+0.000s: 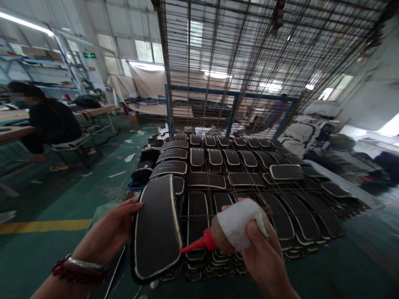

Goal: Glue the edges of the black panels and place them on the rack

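Observation:
Gripped at its left edge by my left hand [120, 220] is a black curved panel [156, 228], tilted up toward me, with a pale line of glue around its border. My right hand [264, 253] wraps around a glue bottle [240, 224] with a whitish wrapping and a brownish body. The bottle lies nearly sideways, and its red pointed nozzle [196, 243] touches or almost touches the panel's lower right edge. Behind both hands, several similar black panels [215, 180] with pale borders lie in rows on a wire rack.
Raised wire shelves [237, 62] slope over the back of the rack's blue frame [232, 114]. A person [54, 112] sits at a table on the left. Paper scraps [129, 158] litter the green floor. White sacks [299, 137] are piled at the right.

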`<state>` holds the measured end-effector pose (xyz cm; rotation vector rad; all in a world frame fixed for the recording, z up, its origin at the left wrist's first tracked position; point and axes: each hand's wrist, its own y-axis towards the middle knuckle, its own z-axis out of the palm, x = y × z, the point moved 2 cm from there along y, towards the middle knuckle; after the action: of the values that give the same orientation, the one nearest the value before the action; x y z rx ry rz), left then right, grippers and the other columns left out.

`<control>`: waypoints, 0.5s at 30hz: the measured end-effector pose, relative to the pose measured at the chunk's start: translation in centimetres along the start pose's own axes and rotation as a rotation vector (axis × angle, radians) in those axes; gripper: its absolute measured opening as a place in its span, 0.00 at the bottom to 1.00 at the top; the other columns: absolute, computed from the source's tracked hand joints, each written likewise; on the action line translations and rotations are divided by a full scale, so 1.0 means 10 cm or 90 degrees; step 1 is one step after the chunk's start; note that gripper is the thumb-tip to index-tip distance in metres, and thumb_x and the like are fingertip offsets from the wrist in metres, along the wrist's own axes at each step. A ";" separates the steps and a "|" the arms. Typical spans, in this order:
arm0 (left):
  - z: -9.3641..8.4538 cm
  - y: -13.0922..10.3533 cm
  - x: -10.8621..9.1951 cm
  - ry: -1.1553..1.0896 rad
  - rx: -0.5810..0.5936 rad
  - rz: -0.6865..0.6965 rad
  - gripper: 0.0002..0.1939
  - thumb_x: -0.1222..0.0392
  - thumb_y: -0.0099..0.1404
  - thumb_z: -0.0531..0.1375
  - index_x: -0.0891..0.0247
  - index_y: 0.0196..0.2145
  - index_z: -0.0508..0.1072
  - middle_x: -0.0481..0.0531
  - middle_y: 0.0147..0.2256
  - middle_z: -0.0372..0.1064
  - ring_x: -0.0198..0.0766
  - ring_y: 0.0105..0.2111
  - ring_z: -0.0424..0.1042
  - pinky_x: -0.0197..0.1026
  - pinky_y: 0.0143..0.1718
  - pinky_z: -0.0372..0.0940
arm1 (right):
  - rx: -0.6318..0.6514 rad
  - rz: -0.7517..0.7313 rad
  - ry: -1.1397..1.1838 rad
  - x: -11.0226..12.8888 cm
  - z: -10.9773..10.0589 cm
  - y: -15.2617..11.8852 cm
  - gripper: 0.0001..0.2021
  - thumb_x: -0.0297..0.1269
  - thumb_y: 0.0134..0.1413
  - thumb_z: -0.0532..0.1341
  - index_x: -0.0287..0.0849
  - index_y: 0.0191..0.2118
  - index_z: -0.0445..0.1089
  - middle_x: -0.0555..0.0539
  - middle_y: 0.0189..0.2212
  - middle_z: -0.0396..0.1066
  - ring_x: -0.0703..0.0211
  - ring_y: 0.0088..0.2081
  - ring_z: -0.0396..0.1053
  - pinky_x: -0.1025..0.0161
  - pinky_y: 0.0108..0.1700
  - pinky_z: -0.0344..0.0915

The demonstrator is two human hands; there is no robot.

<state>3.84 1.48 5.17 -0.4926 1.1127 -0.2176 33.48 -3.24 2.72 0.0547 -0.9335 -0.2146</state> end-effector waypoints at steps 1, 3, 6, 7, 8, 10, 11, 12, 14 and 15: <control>-0.02 -0.01 0.01 0.011 0.000 0.011 0.08 0.75 0.61 0.60 0.65 0.35 0.72 0.47 0.27 0.76 0.37 0.24 0.77 0.40 0.28 0.76 | -0.009 -0.006 0.002 0.01 0.00 0.02 0.18 0.44 0.56 0.70 0.49 0.51 0.73 0.40 0.41 0.76 0.42 0.43 0.74 0.46 0.45 0.73; -0.04 -0.03 0.04 0.003 -0.018 0.022 0.08 0.75 0.64 0.57 0.66 0.35 0.72 0.48 0.26 0.76 0.37 0.23 0.78 0.39 0.27 0.76 | -0.025 -0.026 0.011 0.03 -0.01 0.06 0.18 0.44 0.56 0.70 0.50 0.51 0.73 0.40 0.40 0.76 0.42 0.42 0.74 0.47 0.45 0.73; -0.03 -0.09 0.07 -0.092 -0.054 0.020 0.12 0.78 0.66 0.52 0.66 0.33 0.71 0.47 0.23 0.75 0.33 0.22 0.77 0.32 0.25 0.74 | -0.039 -0.061 0.018 0.04 0.00 0.13 0.17 0.44 0.57 0.70 0.52 0.51 0.72 0.42 0.41 0.76 0.46 0.43 0.74 0.51 0.44 0.73; -0.02 -0.11 0.08 -0.127 -0.072 0.016 0.14 0.79 0.66 0.51 0.66 0.31 0.70 0.45 0.21 0.73 0.31 0.20 0.76 0.29 0.23 0.72 | -0.043 -0.069 0.019 0.03 0.00 0.14 0.17 0.44 0.57 0.70 0.52 0.52 0.72 0.43 0.42 0.76 0.47 0.43 0.74 0.52 0.45 0.73; -0.01 -0.14 0.09 -0.156 -0.089 0.013 0.16 0.81 0.66 0.50 0.66 0.29 0.69 0.44 0.20 0.72 0.29 0.18 0.74 0.27 0.21 0.71 | -0.048 -0.075 0.021 0.02 0.00 0.16 0.17 0.44 0.58 0.69 0.52 0.52 0.72 0.43 0.42 0.75 0.47 0.45 0.73 0.53 0.46 0.72; 0.01 -0.18 0.12 -0.197 -0.124 0.019 0.17 0.82 0.65 0.50 0.65 0.27 0.67 0.43 0.19 0.71 0.27 0.16 0.72 0.26 0.19 0.70 | -0.058 -0.085 0.029 -0.01 -0.01 0.17 0.17 0.44 0.58 0.69 0.52 0.52 0.71 0.43 0.45 0.75 0.47 0.48 0.72 0.54 0.49 0.71; 0.02 -0.20 0.13 -0.209 -0.133 0.024 0.17 0.81 0.65 0.50 0.64 0.27 0.67 0.43 0.20 0.72 0.27 0.17 0.73 0.26 0.20 0.70 | -0.059 -0.088 0.033 -0.03 -0.02 0.16 0.17 0.44 0.59 0.69 0.52 0.52 0.71 0.43 0.46 0.74 0.47 0.50 0.71 0.54 0.50 0.70; 0.03 -0.22 0.15 -0.219 -0.136 0.030 0.16 0.81 0.65 0.50 0.63 0.28 0.67 0.43 0.21 0.73 0.27 0.18 0.74 0.27 0.21 0.72 | -0.056 -0.088 0.035 -0.05 -0.03 0.16 0.18 0.44 0.59 0.68 0.52 0.53 0.70 0.43 0.47 0.74 0.47 0.51 0.70 0.54 0.50 0.70; 0.01 -0.24 0.20 -0.243 -0.150 0.033 0.15 0.81 0.65 0.51 0.63 0.30 0.68 0.43 0.23 0.73 0.28 0.20 0.75 0.27 0.23 0.73 | -0.033 -0.084 0.039 -0.10 -0.06 0.13 0.19 0.44 0.60 0.68 0.53 0.55 0.68 0.42 0.48 0.73 0.47 0.51 0.70 0.53 0.51 0.69; 0.00 -0.24 0.23 -0.251 -0.156 0.034 0.15 0.81 0.65 0.51 0.63 0.31 0.68 0.43 0.23 0.73 0.28 0.20 0.75 0.26 0.23 0.73 | -0.017 -0.078 0.042 -0.13 -0.08 0.11 0.20 0.44 0.60 0.67 0.54 0.56 0.68 0.43 0.49 0.73 0.47 0.52 0.70 0.52 0.52 0.69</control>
<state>4.98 -1.57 4.49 -0.6904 0.7668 0.0640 33.56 -1.89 1.41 0.0938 -0.8625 -0.3360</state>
